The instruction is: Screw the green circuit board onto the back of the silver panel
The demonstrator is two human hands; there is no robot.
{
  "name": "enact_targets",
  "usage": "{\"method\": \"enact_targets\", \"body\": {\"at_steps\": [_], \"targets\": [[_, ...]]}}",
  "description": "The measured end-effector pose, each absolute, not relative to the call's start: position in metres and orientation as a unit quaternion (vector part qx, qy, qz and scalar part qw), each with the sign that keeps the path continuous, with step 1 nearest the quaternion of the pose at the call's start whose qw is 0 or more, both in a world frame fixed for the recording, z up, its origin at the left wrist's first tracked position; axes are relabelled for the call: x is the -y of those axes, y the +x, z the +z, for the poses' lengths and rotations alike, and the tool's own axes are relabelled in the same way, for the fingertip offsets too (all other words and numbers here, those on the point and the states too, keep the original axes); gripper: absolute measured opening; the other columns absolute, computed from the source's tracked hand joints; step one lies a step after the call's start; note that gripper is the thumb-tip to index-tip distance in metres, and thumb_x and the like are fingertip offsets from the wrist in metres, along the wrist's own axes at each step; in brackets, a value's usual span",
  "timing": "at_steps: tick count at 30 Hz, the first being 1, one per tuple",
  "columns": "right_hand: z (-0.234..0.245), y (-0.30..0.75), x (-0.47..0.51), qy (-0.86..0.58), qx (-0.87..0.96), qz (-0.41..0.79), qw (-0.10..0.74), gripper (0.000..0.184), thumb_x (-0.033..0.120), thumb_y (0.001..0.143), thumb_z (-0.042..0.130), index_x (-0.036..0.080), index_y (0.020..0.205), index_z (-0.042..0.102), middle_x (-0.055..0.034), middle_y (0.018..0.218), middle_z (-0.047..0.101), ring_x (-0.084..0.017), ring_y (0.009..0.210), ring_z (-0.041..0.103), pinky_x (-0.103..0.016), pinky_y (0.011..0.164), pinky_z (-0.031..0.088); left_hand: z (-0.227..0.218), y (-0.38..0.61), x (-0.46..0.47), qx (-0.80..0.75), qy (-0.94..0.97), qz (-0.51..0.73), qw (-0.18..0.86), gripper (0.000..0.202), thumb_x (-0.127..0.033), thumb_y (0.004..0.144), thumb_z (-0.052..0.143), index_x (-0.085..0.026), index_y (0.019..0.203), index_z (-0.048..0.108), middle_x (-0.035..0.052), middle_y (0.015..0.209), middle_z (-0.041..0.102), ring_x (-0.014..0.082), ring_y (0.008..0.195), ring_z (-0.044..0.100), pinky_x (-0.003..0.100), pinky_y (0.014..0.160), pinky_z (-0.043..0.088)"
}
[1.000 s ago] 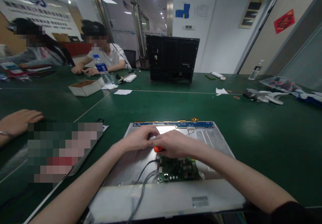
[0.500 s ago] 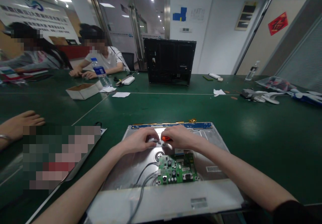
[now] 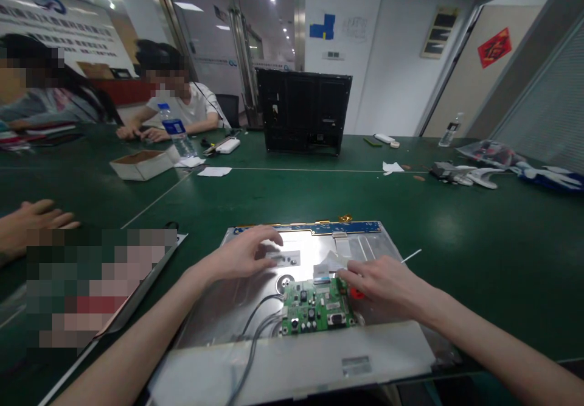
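A metal-backed display panel (image 3: pixel 214 308) lies before me, with a green circuit board (image 3: pixel 322 308) and grey cables on its back. My left hand (image 3: pixel 249 251) rests over the panel's upper left, thumb and fingers apart. Beside its fingertips is a pale strip (image 3: pixel 288 259) with a few small dark spots, perhaps screws. My right hand (image 3: pixel 381 284) is closed around a screwdriver; its red-orange handle (image 3: pixel 356 293) shows under the palm and its thin shaft (image 3: pixel 412 255) sticks out to the upper right. The right fingertips are by a pale flat ribbon cable (image 3: pixel 335 261) above the board.
A black monitor housing (image 3: pixel 306 114) stands at the back of the green table (image 3: pixel 283 193). Left of it are a water bottle (image 3: pixel 176 132) and a white box (image 3: pixel 143 165). Gloves (image 3: pixel 474 176) lie at right. A person's hand (image 3: pixel 39 220) is at left; two people sit beyond.
My right hand has moved right and towards me with the screwdriver, away from the pale strip. The strip and ribbon cable are now uncovered. My left fingers have spread; the view has shifted slightly.
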State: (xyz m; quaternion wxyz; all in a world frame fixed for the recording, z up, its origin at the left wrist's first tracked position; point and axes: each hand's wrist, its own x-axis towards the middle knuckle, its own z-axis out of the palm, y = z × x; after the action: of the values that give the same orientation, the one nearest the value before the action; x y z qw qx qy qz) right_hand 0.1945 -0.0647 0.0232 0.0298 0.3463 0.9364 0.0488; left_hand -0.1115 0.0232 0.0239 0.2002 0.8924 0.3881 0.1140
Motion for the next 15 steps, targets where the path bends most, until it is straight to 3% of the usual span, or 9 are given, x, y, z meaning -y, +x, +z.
{"method": "enact_targets", "body": {"at_steps": [3,8,15], "targets": [[0.012,0.203,0.074,0.286,-0.951,0.115,0.009,0.042,0.025,0.087,0.055,0.012,0.127,0.046,-0.0080,0.097,0.066,-0.014,0.058,0.056,-0.030,0.043,0.020,0.026,-0.110,-0.021,-0.388,0.895,0.097,0.197,0.024,-0.032,0.076,0.062,-0.021,0.097,0.059,0.0045,0.103,0.064,0.0237,0.095,0.058,0.034,0.084,0.045],[0.002,0.206,0.080,0.188,-0.963,0.189,-0.045,0.030,0.009,0.094,0.040,0.009,0.123,0.048,-0.0056,0.087,0.067,-0.013,0.056,0.056,-0.030,0.042,0.027,0.025,-0.107,-0.019,-0.394,0.893,0.076,0.204,0.027,-0.034,0.076,0.064,-0.020,0.098,0.060,0.0050,0.106,0.064,0.0242,0.094,0.059,0.034,0.082,0.044],[-0.003,0.202,0.071,0.224,-0.943,0.090,-0.229,0.020,0.020,0.090,0.047,0.012,0.104,0.058,-0.0034,0.074,0.067,-0.012,0.055,0.058,-0.025,0.045,0.034,0.023,-0.111,-0.022,-0.382,0.895,0.105,0.205,0.026,-0.032,0.077,0.062,-0.020,0.100,0.061,0.0057,0.107,0.064,0.0239,0.096,0.058,0.034,0.083,0.044]]}}
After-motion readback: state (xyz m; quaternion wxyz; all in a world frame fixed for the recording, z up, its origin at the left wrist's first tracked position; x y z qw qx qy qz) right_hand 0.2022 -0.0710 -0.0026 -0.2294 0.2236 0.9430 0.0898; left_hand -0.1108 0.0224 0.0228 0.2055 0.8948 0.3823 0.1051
